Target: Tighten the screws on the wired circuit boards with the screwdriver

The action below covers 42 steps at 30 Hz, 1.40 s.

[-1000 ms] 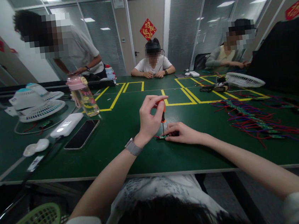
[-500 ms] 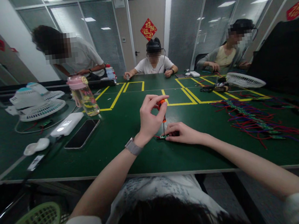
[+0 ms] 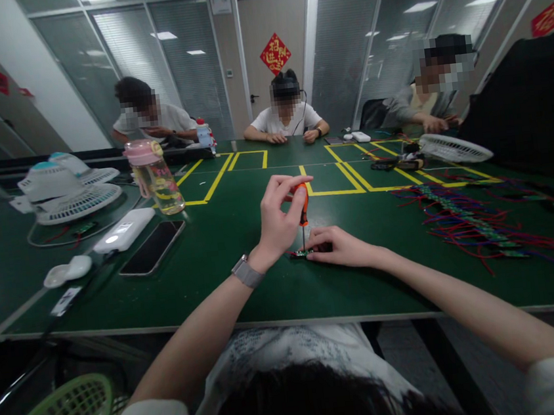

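Head view shows me the left hand (image 3: 281, 217) grasping the orange-and-black handle of a screwdriver (image 3: 304, 218), thumb against it. The tool stands near upright, its shaft running down to a small green circuit board (image 3: 302, 255) lying on the green counter (image 3: 237, 297), straight ahead of the wearer. I see the right hand (image 3: 343, 247) resting on the counter, fingers bent and tips touching the board's right end; I cannot tell whether they pinch it or only press. Off to the right I make out a row of wired boards (image 3: 471, 217), well apart from the hands. To the left lie a dark phone (image 3: 152, 248) and, just beyond, a white power bank (image 3: 124, 231), with a pink-lidded bottle (image 3: 164, 193) standing behind them.
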Tool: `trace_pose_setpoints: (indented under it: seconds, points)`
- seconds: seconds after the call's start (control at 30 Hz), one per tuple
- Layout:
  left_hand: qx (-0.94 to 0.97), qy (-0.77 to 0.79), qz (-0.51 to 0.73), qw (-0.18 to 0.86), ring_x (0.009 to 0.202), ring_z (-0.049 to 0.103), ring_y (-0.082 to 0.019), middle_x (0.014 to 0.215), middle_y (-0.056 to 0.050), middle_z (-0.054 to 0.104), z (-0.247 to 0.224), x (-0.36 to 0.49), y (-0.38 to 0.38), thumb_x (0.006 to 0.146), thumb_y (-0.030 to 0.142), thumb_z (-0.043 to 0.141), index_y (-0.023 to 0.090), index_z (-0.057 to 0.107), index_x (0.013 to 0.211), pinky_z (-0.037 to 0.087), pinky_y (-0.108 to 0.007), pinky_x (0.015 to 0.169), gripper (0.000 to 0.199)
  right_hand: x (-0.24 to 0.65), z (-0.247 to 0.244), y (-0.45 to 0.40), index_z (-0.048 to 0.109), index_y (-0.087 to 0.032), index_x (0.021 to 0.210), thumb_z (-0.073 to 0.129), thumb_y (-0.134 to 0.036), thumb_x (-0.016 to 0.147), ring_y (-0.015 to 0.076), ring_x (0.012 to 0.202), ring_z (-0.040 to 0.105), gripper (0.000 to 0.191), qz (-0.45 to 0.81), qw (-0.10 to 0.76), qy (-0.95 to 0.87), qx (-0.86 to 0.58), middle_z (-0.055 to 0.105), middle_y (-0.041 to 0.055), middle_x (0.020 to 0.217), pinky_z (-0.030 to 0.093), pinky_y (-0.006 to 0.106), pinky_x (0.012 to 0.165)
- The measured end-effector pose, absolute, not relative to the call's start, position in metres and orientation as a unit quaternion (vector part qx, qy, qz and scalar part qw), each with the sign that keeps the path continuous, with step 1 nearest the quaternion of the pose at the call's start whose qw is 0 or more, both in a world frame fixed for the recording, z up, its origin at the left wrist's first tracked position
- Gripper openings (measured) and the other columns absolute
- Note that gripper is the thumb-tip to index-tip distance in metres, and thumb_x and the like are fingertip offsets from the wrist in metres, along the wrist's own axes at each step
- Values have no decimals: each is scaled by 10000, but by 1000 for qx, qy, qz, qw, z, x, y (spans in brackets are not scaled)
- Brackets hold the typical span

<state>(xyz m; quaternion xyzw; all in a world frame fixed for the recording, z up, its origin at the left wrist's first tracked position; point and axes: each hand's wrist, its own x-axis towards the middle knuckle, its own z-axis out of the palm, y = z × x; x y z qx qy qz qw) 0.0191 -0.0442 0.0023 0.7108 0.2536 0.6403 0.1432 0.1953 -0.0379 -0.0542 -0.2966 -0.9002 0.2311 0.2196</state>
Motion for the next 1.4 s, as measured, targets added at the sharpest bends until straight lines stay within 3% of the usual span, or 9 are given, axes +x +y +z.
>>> trace_pose_setpoints:
  seconds: [0.27, 0.53, 1.4]
  points:
    - [706, 257, 644, 145, 820, 560, -123, 946, -38, 535, 2, 20, -43, 916, 240, 526, 226, 673, 1026, 501, -216, 648, 184, 195, -53, -39, 725, -165, 1038, 614, -326, 878, 141, 687, 565, 253, 227, 219, -900, -300, 612, 51, 828, 444, 265, 625]
    - [709, 254, 641, 148, 896, 564, -141, 972, -46, 557, 1, 19, -44, 927, 231, 502, 221, 668, 1033, 503, -226, 688, 198, 194, -53, -38, 723, -145, 1035, 613, -308, 876, 136, 665, 549, 253, 227, 214, -901, -300, 598, 48, 812, 427, 260, 609]
    - [711, 248, 641, 149, 869, 567, -136, 967, -45, 567, 2, 20, -44, 926, 224, 496, 221, 673, 1024, 494, -226, 677, 203, 195, -53, -39, 725, -157, 1046, 615, -312, 874, 138, 675, 557, 256, 225, 219, -901, -300, 600, 47, 816, 439, 263, 625]
